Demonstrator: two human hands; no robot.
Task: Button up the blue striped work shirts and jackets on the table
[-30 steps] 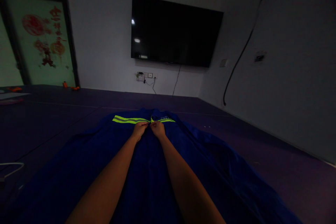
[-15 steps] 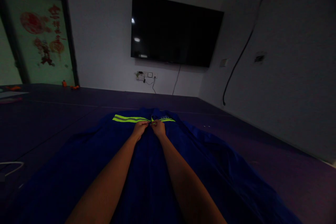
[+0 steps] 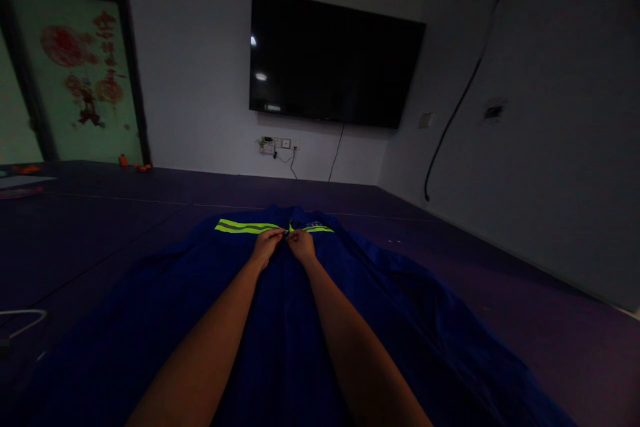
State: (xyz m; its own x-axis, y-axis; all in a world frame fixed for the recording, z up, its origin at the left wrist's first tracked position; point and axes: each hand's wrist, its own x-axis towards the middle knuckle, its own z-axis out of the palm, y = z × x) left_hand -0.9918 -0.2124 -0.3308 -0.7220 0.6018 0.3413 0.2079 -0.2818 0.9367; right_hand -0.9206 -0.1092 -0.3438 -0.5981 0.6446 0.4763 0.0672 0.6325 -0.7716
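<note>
A dark blue work jacket (image 3: 200, 280) lies spread out, front side up, with its collar at the far end. A yellow-green reflective strip (image 3: 240, 226) crosses its chest on both sides of the front opening. My left hand (image 3: 267, 245) pinches the jacket's front edge at the chest, beside the strip's inner end. Close to its right, my right hand (image 3: 301, 245) is closed on the facing edge, where a bit of the strip is folded up. The fingertips nearly meet; any button or zip between them is too small and dark to make out.
The jacket rests on a dark purple floor (image 3: 165, 190) with seam lines. On the far wall hangs a television (image 3: 335, 60), with sockets (image 3: 277, 144) and cables below. A black cable (image 3: 457, 107) runs down the right wall. A white loop (image 3: 25, 313) lies at the left edge.
Both hands stay at the same spot on the jacket front. My right fingers have shifted very slightly; the jacket has not visibly moved.
</note>
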